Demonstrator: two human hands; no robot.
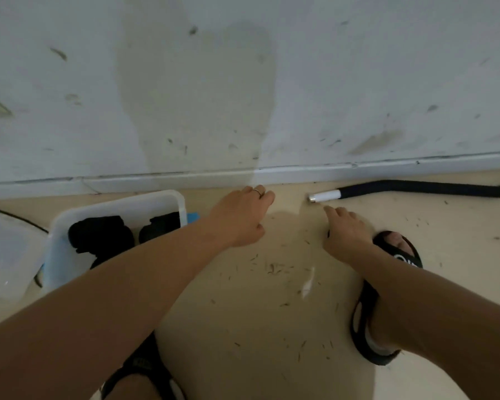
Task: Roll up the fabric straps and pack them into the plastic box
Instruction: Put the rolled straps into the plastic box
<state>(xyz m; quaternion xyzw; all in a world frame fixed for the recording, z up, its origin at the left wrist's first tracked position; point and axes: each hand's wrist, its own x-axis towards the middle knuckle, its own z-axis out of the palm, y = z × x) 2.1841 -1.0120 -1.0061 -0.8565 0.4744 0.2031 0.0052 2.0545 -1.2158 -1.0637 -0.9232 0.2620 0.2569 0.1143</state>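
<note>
Both hands over beige floor (243, 313) near wall, holding nothing. Left hand (243, 217) loosely curled, ring on 1 finger. Right hand (345, 230) relaxed, forefinger extended toward black strap (416, 188) with white end, lying along baseboard. Plastic box (70, 220) at left holds 2 rolled black straps (101, 232).

plastic box (176, 197) on floor (272, 313), L by wall (243, 82) | rolled straps (101, 232) in box | hose (416, 189) R along wall

Plastic box (174, 197) partly behind forearm
</note>
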